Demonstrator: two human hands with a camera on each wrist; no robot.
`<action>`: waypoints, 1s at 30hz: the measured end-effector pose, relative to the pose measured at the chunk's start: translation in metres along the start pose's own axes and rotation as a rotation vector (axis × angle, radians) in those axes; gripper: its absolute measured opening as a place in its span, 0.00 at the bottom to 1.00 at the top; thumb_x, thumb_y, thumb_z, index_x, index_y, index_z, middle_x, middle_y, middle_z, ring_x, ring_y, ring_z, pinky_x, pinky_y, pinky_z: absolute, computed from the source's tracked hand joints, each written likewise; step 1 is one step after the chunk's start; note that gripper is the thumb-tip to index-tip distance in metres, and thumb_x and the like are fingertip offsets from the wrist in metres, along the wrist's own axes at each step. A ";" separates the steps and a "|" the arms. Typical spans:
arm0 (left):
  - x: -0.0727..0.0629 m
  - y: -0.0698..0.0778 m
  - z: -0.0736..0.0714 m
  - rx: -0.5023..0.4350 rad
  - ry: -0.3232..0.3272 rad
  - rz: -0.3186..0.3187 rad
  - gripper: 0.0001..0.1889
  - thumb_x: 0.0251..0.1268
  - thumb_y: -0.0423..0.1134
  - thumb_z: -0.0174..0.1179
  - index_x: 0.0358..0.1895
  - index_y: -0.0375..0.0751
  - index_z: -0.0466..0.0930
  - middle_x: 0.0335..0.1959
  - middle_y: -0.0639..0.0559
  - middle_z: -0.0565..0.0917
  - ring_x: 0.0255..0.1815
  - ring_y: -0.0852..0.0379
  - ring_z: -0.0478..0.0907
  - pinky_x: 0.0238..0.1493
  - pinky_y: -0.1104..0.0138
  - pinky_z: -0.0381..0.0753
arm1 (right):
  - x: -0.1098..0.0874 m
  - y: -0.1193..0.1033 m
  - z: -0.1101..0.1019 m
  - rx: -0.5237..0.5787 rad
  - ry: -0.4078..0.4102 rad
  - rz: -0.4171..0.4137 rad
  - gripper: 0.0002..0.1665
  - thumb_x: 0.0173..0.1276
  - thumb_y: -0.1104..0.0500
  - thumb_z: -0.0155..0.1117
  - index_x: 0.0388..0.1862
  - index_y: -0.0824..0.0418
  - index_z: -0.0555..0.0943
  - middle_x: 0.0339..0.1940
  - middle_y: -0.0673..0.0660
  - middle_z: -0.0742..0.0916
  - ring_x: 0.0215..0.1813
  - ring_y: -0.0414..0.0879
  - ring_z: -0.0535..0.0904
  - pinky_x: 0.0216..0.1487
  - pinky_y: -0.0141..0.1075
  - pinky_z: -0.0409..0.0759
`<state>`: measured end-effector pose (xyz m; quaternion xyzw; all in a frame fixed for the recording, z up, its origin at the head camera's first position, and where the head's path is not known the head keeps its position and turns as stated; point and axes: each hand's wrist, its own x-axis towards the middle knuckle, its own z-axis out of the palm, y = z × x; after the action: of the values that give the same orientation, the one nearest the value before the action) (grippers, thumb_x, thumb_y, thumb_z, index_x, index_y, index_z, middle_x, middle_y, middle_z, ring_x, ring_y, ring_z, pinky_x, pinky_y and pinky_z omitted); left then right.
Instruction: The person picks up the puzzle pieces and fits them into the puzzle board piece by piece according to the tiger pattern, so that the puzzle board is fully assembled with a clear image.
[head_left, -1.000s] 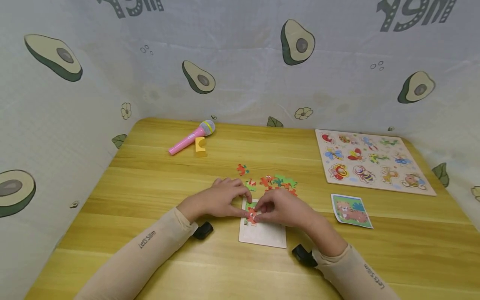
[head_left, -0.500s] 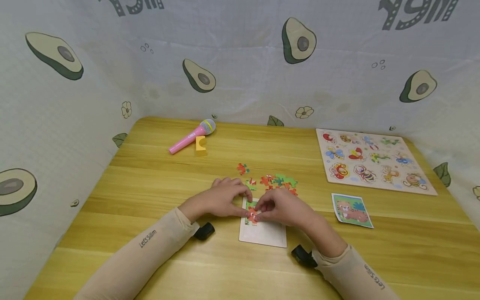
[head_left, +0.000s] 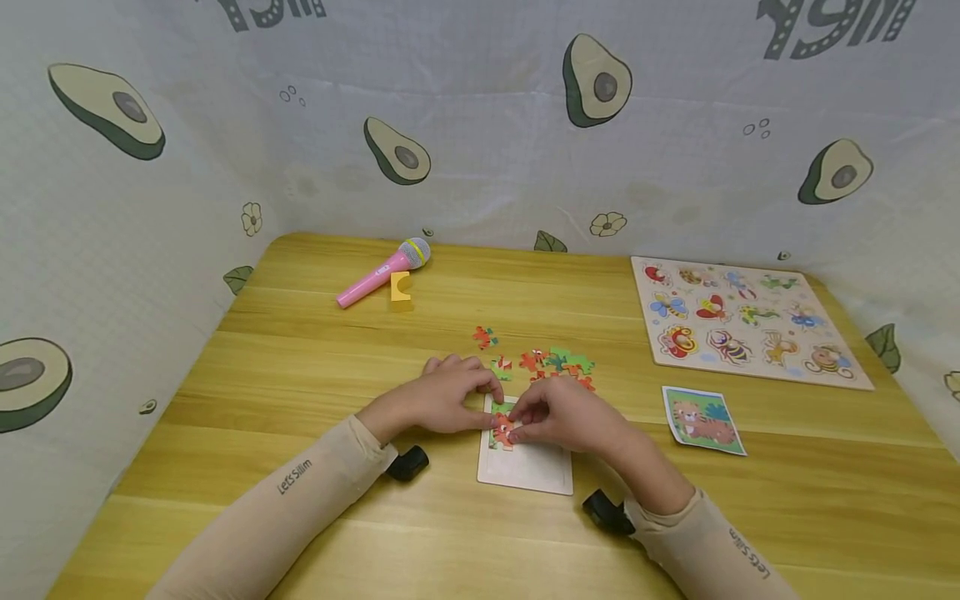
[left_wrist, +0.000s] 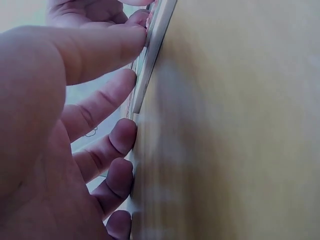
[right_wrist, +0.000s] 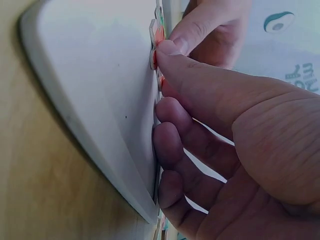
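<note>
A pale jigsaw tray (head_left: 528, 475) lies on the table, with joined orange and green puzzle pieces (head_left: 501, 433) in its upper left corner. My right hand (head_left: 573, 417) pinches an orange puzzle piece (right_wrist: 154, 59) between thumb and index finger, low over the tray; its other fingers rest curled by the tray surface. My left hand (head_left: 450, 398) presses its thumb tip on the pieces, and its index finger touches the tray's upper left edge. In the left wrist view the tray rim (left_wrist: 152, 60) shows beside that thumb, the other fingers resting on the table.
Several loose puzzle pieces (head_left: 577, 364) lie beyond the tray, with one orange piece (head_left: 483, 337) farther off. A tiger picture card (head_left: 705, 423) lies to the right, below an insect puzzle board (head_left: 750, 325). A pink toy microphone (head_left: 375, 282) and yellow block (head_left: 401, 293) are back left.
The left thumb has shifted very slightly upward on the pieces. Both hands otherwise keep their places at the tray, and the loose pieces have not moved.
</note>
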<state>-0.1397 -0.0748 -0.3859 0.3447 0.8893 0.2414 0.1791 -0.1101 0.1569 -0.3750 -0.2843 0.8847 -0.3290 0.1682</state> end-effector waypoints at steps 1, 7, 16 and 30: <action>0.000 0.000 0.000 -0.002 0.001 0.002 0.11 0.67 0.55 0.66 0.48 0.63 0.79 0.49 0.61 0.75 0.54 0.53 0.67 0.59 0.50 0.57 | 0.000 0.000 0.000 -0.001 0.000 -0.002 0.07 0.62 0.56 0.77 0.37 0.57 0.89 0.27 0.41 0.83 0.31 0.38 0.77 0.33 0.33 0.78; 0.000 0.001 -0.001 -0.008 0.011 0.005 0.11 0.65 0.53 0.67 0.47 0.62 0.79 0.48 0.61 0.74 0.53 0.53 0.67 0.57 0.50 0.57 | -0.001 -0.001 0.000 -0.009 0.011 0.000 0.07 0.61 0.56 0.78 0.36 0.57 0.89 0.26 0.41 0.83 0.30 0.38 0.76 0.33 0.33 0.77; 0.002 0.004 0.000 -0.032 0.028 -0.029 0.11 0.63 0.52 0.70 0.45 0.62 0.81 0.46 0.61 0.74 0.52 0.53 0.67 0.59 0.50 0.56 | -0.001 -0.003 0.001 -0.001 0.023 0.042 0.08 0.61 0.55 0.78 0.35 0.57 0.89 0.27 0.42 0.84 0.31 0.39 0.77 0.34 0.34 0.78; 0.000 0.003 0.002 -0.045 0.031 -0.028 0.11 0.63 0.51 0.70 0.45 0.61 0.81 0.46 0.61 0.75 0.52 0.54 0.67 0.59 0.50 0.56 | 0.001 -0.004 0.006 0.005 0.028 0.064 0.03 0.63 0.58 0.76 0.33 0.55 0.88 0.25 0.42 0.84 0.29 0.39 0.76 0.32 0.33 0.76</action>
<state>-0.1375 -0.0722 -0.3864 0.3245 0.8910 0.2640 0.1764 -0.1068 0.1511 -0.3766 -0.2508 0.8948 -0.3296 0.1669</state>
